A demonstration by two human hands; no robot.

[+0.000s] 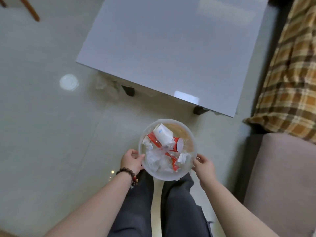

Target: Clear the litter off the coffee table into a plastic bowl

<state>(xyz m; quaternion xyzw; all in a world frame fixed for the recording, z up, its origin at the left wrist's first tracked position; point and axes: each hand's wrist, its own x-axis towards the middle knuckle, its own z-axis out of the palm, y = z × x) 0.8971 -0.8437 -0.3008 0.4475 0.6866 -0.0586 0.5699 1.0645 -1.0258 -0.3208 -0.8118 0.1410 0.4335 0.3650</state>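
A clear plastic bowl [185,128] is held in front of me, above the floor and my legs. My left hand [131,160] grips its left rim and my right hand [204,165] grips its right rim. Inside lie a white paper cup [162,133], a crushed clear bottle with a red label [176,146], and crumpled white tissues [153,159]. The grey glossy coffee table [171,48] stands ahead with nothing on its top.
A sofa arm [282,177] and a plaid blanket [290,74] are on the right. A round bright patch [68,82] shows on the tiled floor at left. A wooden chair leg [32,11] is at the top left.
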